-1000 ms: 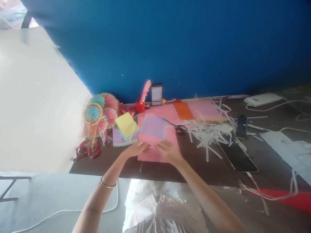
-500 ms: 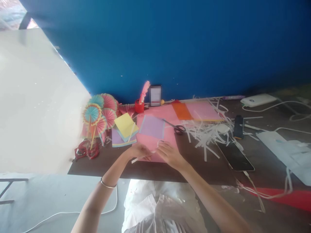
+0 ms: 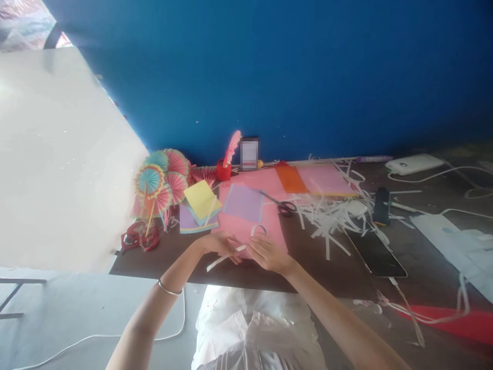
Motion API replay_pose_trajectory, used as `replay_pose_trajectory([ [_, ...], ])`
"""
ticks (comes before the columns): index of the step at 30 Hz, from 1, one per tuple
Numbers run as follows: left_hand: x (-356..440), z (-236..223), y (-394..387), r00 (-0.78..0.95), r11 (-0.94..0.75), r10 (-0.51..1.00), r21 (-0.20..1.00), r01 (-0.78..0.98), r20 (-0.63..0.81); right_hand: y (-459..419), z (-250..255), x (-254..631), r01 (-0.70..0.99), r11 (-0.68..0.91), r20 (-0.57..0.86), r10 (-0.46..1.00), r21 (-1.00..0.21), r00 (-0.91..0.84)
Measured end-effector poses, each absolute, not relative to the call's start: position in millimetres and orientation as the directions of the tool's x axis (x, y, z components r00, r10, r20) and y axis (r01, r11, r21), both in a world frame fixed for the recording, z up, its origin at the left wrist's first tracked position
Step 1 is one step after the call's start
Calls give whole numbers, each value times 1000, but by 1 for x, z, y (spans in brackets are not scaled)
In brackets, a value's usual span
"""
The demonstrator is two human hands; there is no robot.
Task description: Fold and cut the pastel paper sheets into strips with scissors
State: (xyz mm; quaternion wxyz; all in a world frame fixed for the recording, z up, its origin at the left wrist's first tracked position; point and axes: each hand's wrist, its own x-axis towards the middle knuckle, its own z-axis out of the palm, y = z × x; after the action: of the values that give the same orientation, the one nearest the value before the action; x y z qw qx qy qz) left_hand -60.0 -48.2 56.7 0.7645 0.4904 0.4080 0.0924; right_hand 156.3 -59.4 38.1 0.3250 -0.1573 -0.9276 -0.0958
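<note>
My left hand and my right hand are close together over the near part of a pink paper sheet. A narrow white paper strip runs between them, its loose end sticking out toward me below my left hand. My left fingers are closed on the strip. Between my right thumb and fingers the other part is pinched, and a curled loop rises above them. Just beyond the hands lies a lilac paper square with pale blue edges. Black-handled scissors rest at its right.
Paper rosettes and a dark red item sit at the left. Beside them lies a yellow paper. To the right are tangled white strips, a phone on a cable and a white power bank. A blue wall stands behind.
The strip's loose end has swung out a little farther below my left hand, and the curl above my right fingers shows larger. The whole view has shifted slightly.
</note>
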Motion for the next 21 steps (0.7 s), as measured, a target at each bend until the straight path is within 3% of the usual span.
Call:
replay_pose_trajectory([
  [4, -51, 59, -50, 611, 309, 668, 905, 293, -425, -60, 42, 161, 372, 928, 592, 288, 21, -753],
  [9, -39, 58, -54, 576, 259, 747, 943, 211, -333, -60, 44, 163, 400, 915, 568, 306, 47, -764],
  [13, -43, 73, -50, 592, 128, 738, 929, 348, -324, -60, 51, 160, 425, 905, 539, 359, -2, -762],
  [17, -52, 93, -41, 601, 21, 730, 889, 457, -326, -57, 56, 156, 411, 864, 534, 503, -292, -679],
  [21, -57, 104, -38, 643, -62, 698, 868, 492, -315, -51, 57, 149, 378, 650, 431, 738, -659, -519],
])
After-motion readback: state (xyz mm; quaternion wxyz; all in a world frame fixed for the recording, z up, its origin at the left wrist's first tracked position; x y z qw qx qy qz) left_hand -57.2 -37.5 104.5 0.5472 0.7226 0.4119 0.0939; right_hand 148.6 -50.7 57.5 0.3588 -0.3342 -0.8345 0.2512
